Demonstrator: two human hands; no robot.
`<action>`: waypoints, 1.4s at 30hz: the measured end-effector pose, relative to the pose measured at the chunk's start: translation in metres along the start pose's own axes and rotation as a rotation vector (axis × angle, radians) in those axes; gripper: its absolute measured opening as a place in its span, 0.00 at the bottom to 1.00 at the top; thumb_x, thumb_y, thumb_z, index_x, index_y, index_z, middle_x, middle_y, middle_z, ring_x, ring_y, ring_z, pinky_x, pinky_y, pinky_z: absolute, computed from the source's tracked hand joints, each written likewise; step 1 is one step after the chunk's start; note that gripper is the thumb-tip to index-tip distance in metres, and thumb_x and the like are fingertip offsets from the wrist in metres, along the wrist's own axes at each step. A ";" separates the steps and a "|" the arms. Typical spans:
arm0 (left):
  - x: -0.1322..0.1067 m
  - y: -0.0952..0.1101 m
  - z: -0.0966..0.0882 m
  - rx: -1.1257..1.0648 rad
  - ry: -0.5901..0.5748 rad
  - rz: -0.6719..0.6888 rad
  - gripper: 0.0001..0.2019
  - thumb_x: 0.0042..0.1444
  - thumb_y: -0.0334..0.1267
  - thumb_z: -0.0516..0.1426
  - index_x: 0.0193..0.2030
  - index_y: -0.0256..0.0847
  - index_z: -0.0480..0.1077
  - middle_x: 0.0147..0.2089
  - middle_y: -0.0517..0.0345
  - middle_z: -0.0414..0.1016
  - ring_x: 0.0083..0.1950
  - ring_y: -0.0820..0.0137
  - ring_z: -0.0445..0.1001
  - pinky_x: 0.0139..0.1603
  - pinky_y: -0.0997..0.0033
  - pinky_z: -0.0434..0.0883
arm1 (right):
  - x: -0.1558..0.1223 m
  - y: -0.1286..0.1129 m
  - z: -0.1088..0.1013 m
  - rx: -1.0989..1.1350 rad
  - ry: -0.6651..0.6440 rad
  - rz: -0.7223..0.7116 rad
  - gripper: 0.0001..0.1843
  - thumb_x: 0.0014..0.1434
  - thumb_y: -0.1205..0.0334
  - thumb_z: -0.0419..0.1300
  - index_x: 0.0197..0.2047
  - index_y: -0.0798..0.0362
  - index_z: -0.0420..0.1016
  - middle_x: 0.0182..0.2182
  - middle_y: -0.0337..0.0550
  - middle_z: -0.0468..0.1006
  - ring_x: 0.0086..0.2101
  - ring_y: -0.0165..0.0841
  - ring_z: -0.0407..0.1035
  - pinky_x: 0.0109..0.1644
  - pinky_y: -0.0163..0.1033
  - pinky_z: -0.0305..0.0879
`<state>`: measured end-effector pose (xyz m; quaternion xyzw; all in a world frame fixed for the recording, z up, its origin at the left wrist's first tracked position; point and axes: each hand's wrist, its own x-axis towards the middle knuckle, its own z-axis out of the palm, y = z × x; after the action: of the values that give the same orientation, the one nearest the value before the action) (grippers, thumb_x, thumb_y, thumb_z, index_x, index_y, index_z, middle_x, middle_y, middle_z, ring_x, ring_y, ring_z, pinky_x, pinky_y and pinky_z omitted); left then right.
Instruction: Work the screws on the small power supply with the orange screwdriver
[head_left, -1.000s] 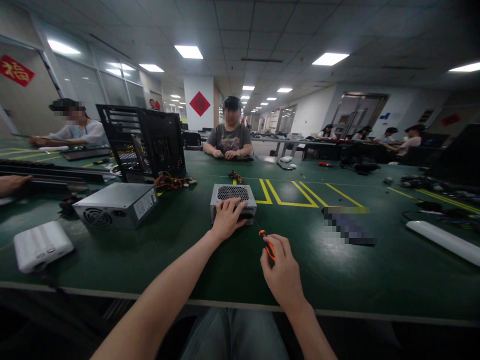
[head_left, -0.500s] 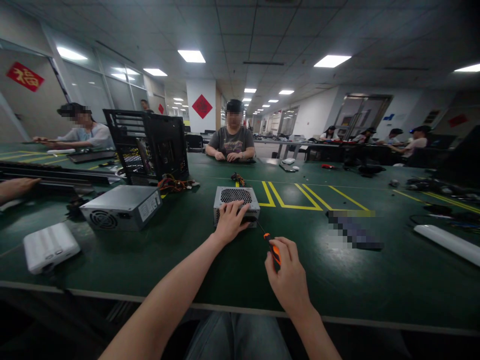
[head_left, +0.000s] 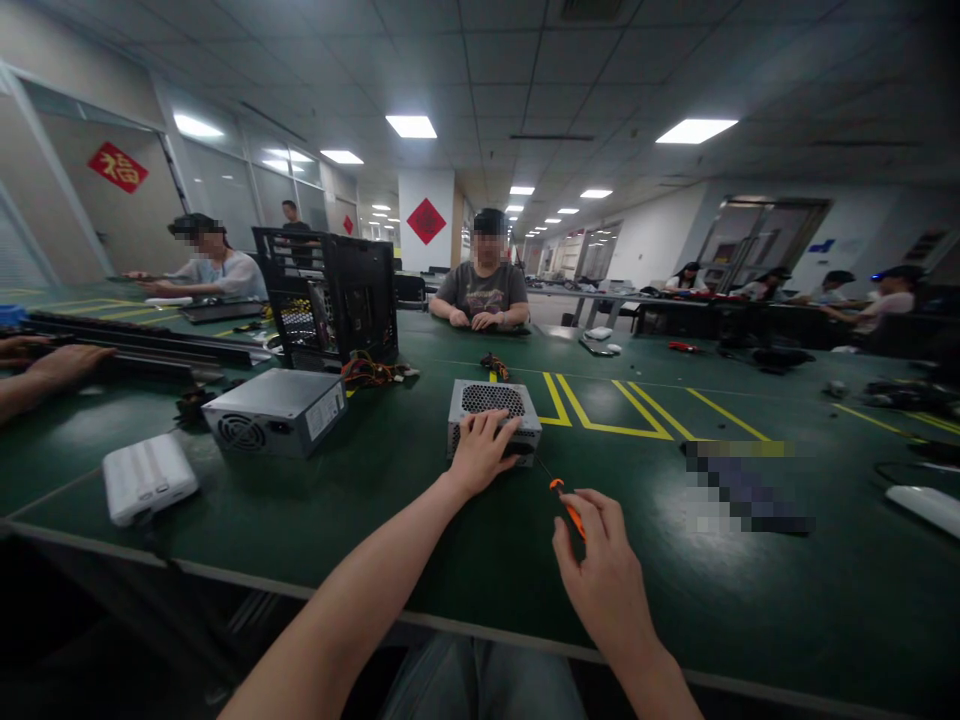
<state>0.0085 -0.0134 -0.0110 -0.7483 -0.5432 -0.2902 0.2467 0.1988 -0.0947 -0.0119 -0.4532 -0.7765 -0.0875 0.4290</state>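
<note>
A grey computer power supply [head_left: 531, 432] with a honeycomb vent on top sits on the green table in front of me. My left hand [head_left: 484, 455] grips it from the near side, fingers spread over the top edge and thumb along the front. My right hand [head_left: 604, 550] holds a screwdriver [head_left: 574, 518] with an orange and black handle. Its thin shaft points up and left to the unit's lower right front corner; whether the tip sits in a screw is too small to tell. A bundle of cables [head_left: 495, 367] lies behind the unit.
At left stand a second power supply [head_left: 274, 410], a white box-shaped device [head_left: 150, 478] and an open black computer case [head_left: 330, 295]. A neighbour's hand [head_left: 71, 368] reaches in at far left. Another person [head_left: 484, 285] sits opposite. A blurred dark object [head_left: 750, 490] lies at right.
My view has turned slightly left, so the scene sits farther right. My left hand stays on the power supply. The fingers of my right hand have shifted a little on the screwdriver handle.
</note>
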 end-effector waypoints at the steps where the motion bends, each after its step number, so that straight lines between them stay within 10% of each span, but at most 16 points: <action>1: 0.000 0.000 0.000 0.000 0.002 -0.002 0.25 0.52 0.44 0.55 0.56 0.45 0.58 0.57 0.50 0.61 0.57 0.60 0.56 0.53 0.56 0.53 | 0.000 -0.001 0.001 0.004 -0.008 -0.018 0.13 0.60 0.59 0.45 0.45 0.53 0.63 0.43 0.50 0.66 0.39 0.34 0.68 0.37 0.37 0.69; 25: -0.001 -0.001 0.004 -0.021 0.010 0.000 0.25 0.52 0.44 0.55 0.57 0.46 0.58 0.57 0.49 0.61 0.57 0.58 0.57 0.52 0.55 0.53 | -0.005 0.001 0.001 -0.076 -0.033 0.088 0.16 0.62 0.55 0.43 0.42 0.55 0.65 0.33 0.45 0.72 0.29 0.30 0.70 0.28 0.33 0.64; 33: -0.001 -0.001 0.003 -0.018 0.009 0.003 0.25 0.53 0.43 0.54 0.57 0.45 0.58 0.58 0.49 0.61 0.57 0.59 0.57 0.53 0.56 0.52 | -0.004 0.000 0.002 -0.049 -0.058 -0.071 0.13 0.61 0.64 0.44 0.46 0.55 0.64 0.40 0.49 0.69 0.37 0.31 0.69 0.38 0.35 0.67; 42: -0.001 -0.001 0.003 -0.012 0.009 -0.001 0.24 0.52 0.43 0.54 0.57 0.44 0.59 0.58 0.49 0.61 0.57 0.58 0.57 0.52 0.56 0.53 | -0.006 0.003 0.002 -0.099 -0.047 0.076 0.18 0.62 0.52 0.44 0.44 0.56 0.65 0.35 0.46 0.75 0.29 0.31 0.71 0.27 0.32 0.64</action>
<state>0.0076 -0.0110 -0.0137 -0.7482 -0.5406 -0.2969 0.2445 0.2010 -0.0956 -0.0184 -0.5048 -0.7635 -0.0988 0.3905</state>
